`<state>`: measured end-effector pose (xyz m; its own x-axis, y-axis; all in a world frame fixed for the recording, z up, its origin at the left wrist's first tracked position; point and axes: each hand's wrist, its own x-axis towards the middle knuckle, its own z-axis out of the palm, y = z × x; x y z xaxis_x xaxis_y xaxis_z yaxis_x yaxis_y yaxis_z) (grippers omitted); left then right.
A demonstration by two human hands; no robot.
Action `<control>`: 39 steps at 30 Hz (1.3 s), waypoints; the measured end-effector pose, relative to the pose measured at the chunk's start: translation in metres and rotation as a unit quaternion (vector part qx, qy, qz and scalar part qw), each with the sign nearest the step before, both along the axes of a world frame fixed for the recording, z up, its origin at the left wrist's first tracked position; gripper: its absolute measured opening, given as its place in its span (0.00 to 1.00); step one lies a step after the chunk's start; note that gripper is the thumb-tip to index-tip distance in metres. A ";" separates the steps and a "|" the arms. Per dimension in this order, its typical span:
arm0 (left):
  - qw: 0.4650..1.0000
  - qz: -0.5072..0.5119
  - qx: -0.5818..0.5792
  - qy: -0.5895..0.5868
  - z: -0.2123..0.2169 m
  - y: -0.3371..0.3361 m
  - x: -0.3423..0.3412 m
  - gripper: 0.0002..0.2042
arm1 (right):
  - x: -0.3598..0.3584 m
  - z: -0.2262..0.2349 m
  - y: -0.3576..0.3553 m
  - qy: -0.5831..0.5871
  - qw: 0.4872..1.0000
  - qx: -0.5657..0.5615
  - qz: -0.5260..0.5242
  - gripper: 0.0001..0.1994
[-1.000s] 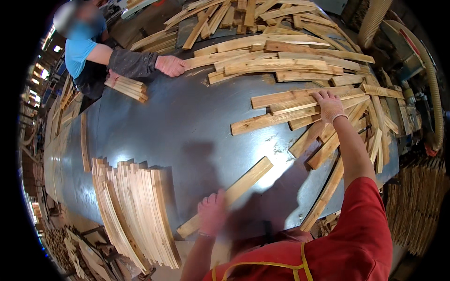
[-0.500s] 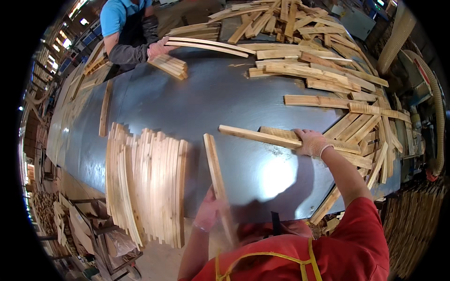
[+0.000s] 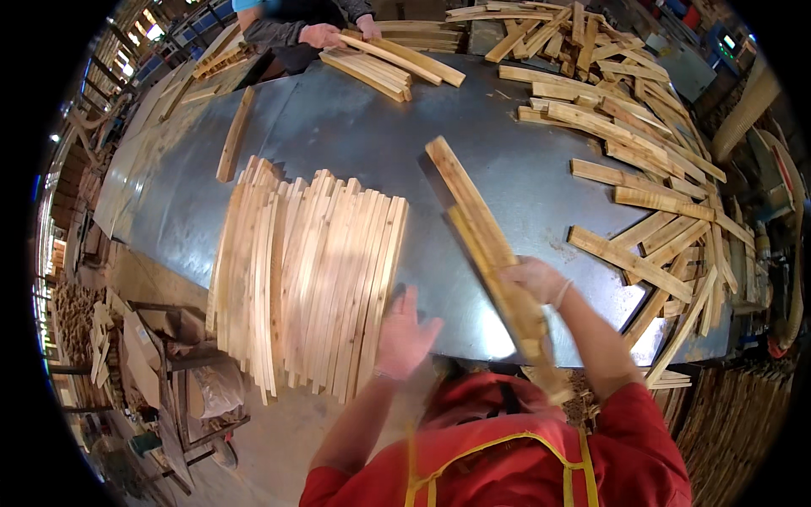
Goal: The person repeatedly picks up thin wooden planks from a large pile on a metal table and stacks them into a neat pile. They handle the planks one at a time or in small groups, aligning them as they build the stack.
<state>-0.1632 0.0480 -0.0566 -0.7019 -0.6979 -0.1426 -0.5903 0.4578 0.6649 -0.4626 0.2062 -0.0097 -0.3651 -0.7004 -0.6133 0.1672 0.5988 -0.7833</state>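
**Two wood sticks in one hand, a neat row beside the other**

Head view: The right hand (image 3: 534,280) is just right of the middle of the frame. Its fingers are closed around two long wood slats (image 3: 486,245). The slats lie one on the other and slant from the middle of the frame down toward the lower right, above the grey metal counter (image 3: 355,135).

The left hand (image 3: 404,331) is in the lower middle. It is open, with the fingers spread, and it holds nothing. It is a bit blurry. It sits just beside the right edge of the row of slats (image 3: 308,275), at the near edge of the counter. That row fills the middle left of the frame, with the slats packed side by side.

A messy pile of loose slats (image 3: 642,152) covers the right side of the counter, well apart from the row.

At the top of the frame, another person's hands (image 3: 325,35) rest on a small bundle of slats (image 3: 384,68).
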 end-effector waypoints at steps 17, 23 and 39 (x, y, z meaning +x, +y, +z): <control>0.977 -0.017 -0.156 -0.145 -0.018 0.029 -0.090 0.38 | 0.070 -0.016 0.036 0.245 0.929 -0.111 0.254 0.26; 0.875 -0.021 -0.369 -0.311 -0.001 -0.003 -0.042 0.44 | -0.154 -0.010 0.212 0.757 0.640 0.126 -0.023 0.16; 0.890 -0.386 -0.168 -0.174 -0.002 0.165 -0.245 0.36 | -0.159 -0.048 0.492 0.300 0.694 0.373 -0.538 0.45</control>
